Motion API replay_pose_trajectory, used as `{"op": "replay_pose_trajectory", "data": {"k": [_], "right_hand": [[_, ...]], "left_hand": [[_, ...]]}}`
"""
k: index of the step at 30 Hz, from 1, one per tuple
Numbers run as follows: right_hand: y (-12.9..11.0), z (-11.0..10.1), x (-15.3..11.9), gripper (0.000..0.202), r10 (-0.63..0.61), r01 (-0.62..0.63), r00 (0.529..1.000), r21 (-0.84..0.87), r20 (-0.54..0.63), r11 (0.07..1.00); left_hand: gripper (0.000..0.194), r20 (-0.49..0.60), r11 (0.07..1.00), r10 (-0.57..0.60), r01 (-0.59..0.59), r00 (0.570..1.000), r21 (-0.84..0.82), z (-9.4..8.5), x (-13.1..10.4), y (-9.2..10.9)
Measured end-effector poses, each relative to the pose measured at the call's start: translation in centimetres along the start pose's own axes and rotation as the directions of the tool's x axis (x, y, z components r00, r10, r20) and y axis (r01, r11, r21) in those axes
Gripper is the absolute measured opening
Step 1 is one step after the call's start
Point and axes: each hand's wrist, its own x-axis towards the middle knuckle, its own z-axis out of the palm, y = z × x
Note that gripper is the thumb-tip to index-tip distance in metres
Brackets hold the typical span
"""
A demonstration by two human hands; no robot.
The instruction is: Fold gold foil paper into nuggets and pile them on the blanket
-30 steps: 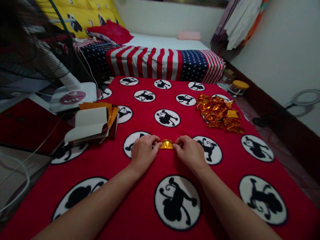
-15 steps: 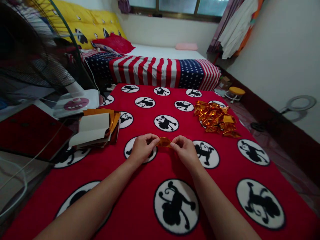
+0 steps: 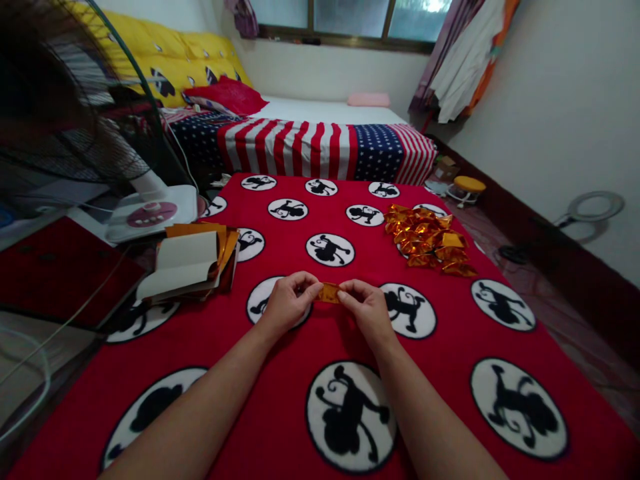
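Between my two hands is a small folded piece of gold foil paper (image 3: 329, 293), held level above the red blanket (image 3: 280, 413). My left hand (image 3: 291, 300) pinches its left end between thumb and fingers. At the right end, my right hand (image 3: 367, 305) grips it the same way. To the right lies a pile of shiny folded gold paper ingots (image 3: 425, 240). On the left rests a stack of paper sheets (image 3: 185, 260), pale on top with orange-gold ones under and behind.
A fan on a white base (image 3: 155, 210) stands at the left, beside a dark red board (image 3: 65, 267) with cables across it. Past the blanket's far edge is a bed with a striped and starred cover (image 3: 295, 147). A yellow stool (image 3: 469, 185) stands by the right wall.
The foil paper has tilted in my fingers so that more of its flat face shows. Both hands keep their hold and sit slightly lower in view, as the whole scene has shifted a little.
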Motion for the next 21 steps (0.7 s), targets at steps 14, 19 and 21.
{"op": "replay_pose_trajectory", "data": {"k": [14, 19, 21], "right_hand": [[-0.2, 1.1, -1.0, 0.012, -0.170, 0.182, 0.983, -0.233, 0.071, 0.955], [-0.7, 2.2, -1.7, 0.014, -0.142, 0.126, 0.987, -0.198, -0.069, 0.972], [-0.8, 2.6, -1.9, 0.017, -0.116, 0.098, 0.988, -0.171, -0.098, 0.980]], "left_hand": [[0.014, 0.042, 0.975, 0.150, -0.155, 0.988, 0.160, 0.3, -1.0, 1.1], [0.018, -0.069, 0.985, 0.138, -0.130, 0.988, 0.110, 0.2, -1.2, 1.2], [0.019, -0.102, 0.992, 0.112, -0.105, 0.988, 0.073, 0.1, -1.3, 1.2]]}}
